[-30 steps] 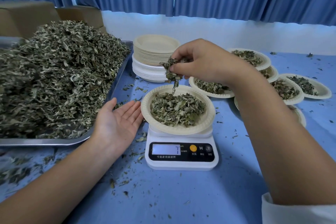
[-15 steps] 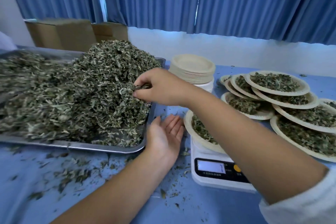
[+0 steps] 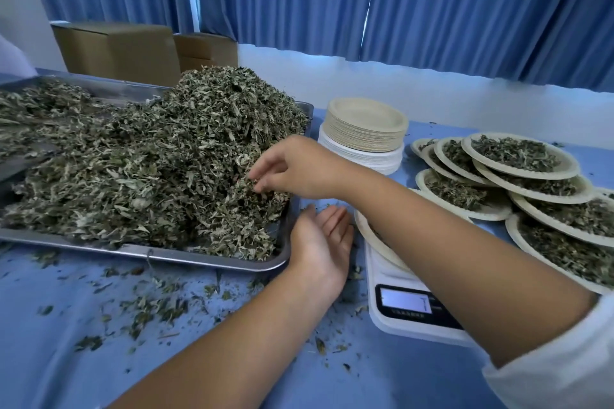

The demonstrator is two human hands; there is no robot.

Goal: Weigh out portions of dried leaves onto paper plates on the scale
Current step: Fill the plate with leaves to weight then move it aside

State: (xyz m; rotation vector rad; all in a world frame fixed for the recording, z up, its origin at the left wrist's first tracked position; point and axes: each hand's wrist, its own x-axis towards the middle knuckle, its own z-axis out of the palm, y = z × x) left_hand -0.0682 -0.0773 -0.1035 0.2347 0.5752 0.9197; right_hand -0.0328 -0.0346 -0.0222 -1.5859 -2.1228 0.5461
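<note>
Reaching across your body, your right hand (image 3: pixel 292 169) is at the right slope of the heap of dried grey-green leaves (image 3: pixel 149 159), fingers curled down and thumb closing on a small pinch of them. The heap fills the shallow rectangular steel tray (image 3: pixel 199 257), at ten o'clock from the white digital kitchen scale (image 3: pixel 398 309). Your left hand (image 3: pixel 320 242) lies palm up on the blue tablecloth (image 3: pixel 83 342), fingers straight and holding nothing, between the tray's near right corner and the scale, at nine o'clock of the pale round paper plate (image 3: pixel 372 236) on the scale. Your right forearm hides most of that plate. A second ago your right hand was above the plate letting leaves fall. It has since crossed to the heap, while the left hand has kept its place. The tray's rim runs close by your left wrist. At twelve o'clock from the scale stands a stack of empty paper plates (image 3: pixel 365 124), at two o'clock overlapping filled paper plates (image 3: pixel 518 156). Open cloth, littered with leaf scraps, lies at eight o'clock.
</note>
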